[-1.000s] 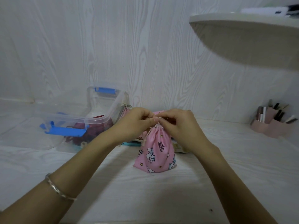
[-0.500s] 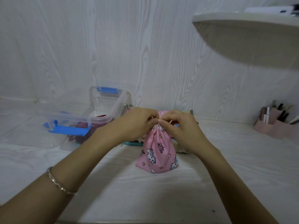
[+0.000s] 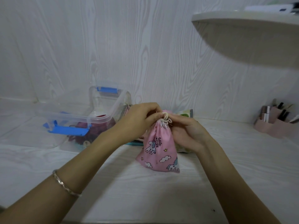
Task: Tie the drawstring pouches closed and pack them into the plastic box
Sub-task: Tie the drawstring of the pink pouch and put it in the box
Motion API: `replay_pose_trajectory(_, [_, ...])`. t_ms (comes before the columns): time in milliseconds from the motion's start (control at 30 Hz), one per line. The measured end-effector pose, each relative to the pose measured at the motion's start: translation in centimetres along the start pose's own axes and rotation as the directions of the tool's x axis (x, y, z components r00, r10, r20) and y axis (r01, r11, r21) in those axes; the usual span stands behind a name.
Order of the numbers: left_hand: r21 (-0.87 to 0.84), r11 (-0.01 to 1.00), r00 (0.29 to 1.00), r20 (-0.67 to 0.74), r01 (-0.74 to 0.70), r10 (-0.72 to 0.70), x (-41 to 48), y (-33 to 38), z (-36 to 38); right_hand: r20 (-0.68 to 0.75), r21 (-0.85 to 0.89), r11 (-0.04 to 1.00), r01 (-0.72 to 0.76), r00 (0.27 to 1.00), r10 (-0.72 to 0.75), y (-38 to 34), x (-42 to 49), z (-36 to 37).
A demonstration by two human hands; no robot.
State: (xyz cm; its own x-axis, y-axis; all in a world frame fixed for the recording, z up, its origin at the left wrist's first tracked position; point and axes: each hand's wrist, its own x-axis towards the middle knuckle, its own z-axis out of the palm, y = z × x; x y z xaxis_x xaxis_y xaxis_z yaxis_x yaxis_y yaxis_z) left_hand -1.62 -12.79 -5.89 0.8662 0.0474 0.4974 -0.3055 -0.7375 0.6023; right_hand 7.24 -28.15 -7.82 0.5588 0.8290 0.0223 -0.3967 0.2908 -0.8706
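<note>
We pinch the cord (image 3: 166, 120) with left hand (image 3: 141, 120) and right hand (image 3: 186, 134) at the pouch (image 3: 159, 150) neck; pouch upright, plastic box (image 3: 103, 117) at its 10 o'clock.

Fingertips of the left hand (image 3: 142, 120) and right hand (image 3: 187, 133) are tucked into the neck of the pink unicorn pouch (image 3: 159, 152), so which strand of the drawstring (image 3: 165, 121) each pinches cannot be told. Other pouches (image 3: 184, 114) behind the hands show as slivers, and the dark red heap (image 3: 95, 128) in the plastic box (image 3: 97, 118), possibly more pouches, blurs behind its clear wall. The right edge cuts the shelf (image 3: 242, 29) and the pink organiser (image 3: 271, 127), whose contents are too small to name.
</note>
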Motion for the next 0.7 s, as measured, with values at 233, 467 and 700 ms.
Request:
replay_pose_trajectory(233, [-0.110,0.988,0.993,0.059,0.108,-0.102,-0.2,-1.1,1.0,-0.204,-0.695,0.700,0.163,0.889,-0.410,0.4,-0.7,1.2])
replay_pose_trajectory(467, [-0.248,0.945,0.977,0.084,0.212,-0.197,0.1,-1.2,1.0,0.009,-0.950,0.202,0.240,0.664,-0.748,0.8,-1.1,1.8])
replay_pose_trajectory(700, [-0.254,0.941,0.972,0.132,0.223,-0.195,0.2,-0.9,0.3,0.038,-0.940,0.224,0.257,0.732,-0.680,0.9,-1.3,1.8])
